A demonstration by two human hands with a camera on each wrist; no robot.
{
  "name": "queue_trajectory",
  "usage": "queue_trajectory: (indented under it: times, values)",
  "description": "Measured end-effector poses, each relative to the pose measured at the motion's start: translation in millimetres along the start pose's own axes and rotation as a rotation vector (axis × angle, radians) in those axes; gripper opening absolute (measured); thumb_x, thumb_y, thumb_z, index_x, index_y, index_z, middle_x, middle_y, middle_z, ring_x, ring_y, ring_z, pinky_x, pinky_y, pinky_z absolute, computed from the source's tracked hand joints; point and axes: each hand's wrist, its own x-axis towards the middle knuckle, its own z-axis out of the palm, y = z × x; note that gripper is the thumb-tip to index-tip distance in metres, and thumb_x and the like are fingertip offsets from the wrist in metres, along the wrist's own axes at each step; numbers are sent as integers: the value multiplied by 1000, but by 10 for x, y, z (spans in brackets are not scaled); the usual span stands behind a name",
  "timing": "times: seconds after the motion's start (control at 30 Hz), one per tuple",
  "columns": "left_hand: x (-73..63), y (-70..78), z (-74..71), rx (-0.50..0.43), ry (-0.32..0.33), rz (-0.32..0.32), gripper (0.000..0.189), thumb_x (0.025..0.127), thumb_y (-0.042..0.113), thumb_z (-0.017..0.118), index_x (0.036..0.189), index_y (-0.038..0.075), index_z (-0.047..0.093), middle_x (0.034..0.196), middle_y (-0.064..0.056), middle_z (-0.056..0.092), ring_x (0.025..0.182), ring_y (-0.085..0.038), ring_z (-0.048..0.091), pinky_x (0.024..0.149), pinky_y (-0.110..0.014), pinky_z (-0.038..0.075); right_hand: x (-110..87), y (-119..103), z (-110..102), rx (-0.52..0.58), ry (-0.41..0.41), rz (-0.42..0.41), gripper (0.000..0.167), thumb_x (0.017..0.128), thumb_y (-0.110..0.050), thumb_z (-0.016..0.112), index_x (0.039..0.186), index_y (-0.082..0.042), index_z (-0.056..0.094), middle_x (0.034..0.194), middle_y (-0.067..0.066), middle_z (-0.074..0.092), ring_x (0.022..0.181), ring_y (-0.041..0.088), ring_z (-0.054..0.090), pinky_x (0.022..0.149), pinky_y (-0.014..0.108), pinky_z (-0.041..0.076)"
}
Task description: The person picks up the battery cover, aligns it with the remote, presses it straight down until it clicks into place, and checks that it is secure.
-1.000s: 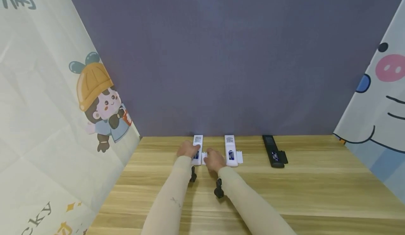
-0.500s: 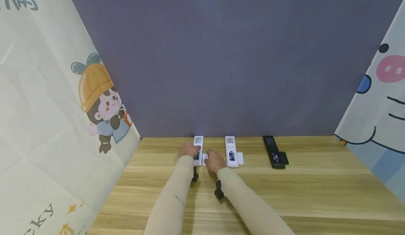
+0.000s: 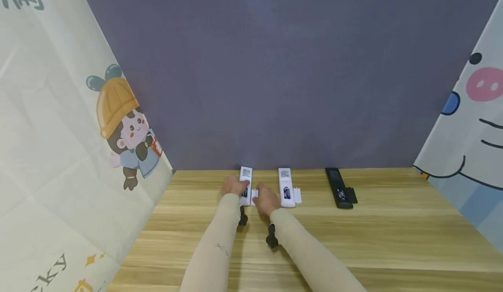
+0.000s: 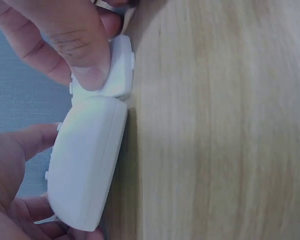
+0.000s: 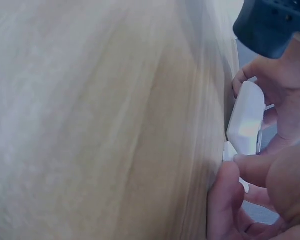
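In the head view a white remote control [image 3: 245,198] lies at the left, dark blue batteries showing in its uncovered compartment. My left hand [image 3: 234,184] grips it by its sides, as the left wrist view also shows with the remote's rounded end [image 4: 85,155] between thumb and fingers. Beside it, a small white battery cover [image 4: 121,70] is pinched by my right hand [image 3: 267,199]. The cover's edge touches or nearly touches the remote's side. The right wrist view shows the right fingers [image 5: 227,192] at the cover, partly hiding it.
Right of my hands lie a second white remote [image 3: 286,180] with its cover [image 3: 297,195] alongside and a black remote [image 3: 334,180] with a black cover [image 3: 351,195]. A grey-blue backdrop [image 3: 275,87] stands behind the wooden table [image 3: 377,239]; printed sheets [image 3: 47,152] hang at both sides.
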Motion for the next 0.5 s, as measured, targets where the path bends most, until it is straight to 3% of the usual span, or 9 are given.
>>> queue_trajectory:
  times: [0.33,0.5]
  values:
    - [-5,-42,-6,-119,-20,-12,33,83,37,80,80,5,68,77,-10,68,68,-24,58,57,-34,43,-8,10,15,7,35,-14,42,94,-19,74,133,-9,62,120,17,73,101,34,71,95,49,56]
    - [3,-104,-8,-201,-25,-6,32,86,33,75,84,2,72,81,-13,71,70,-25,61,61,-35,48,-33,19,3,31,32,-22,43,94,-18,74,133,-8,60,96,13,76,79,26,71,93,49,56]
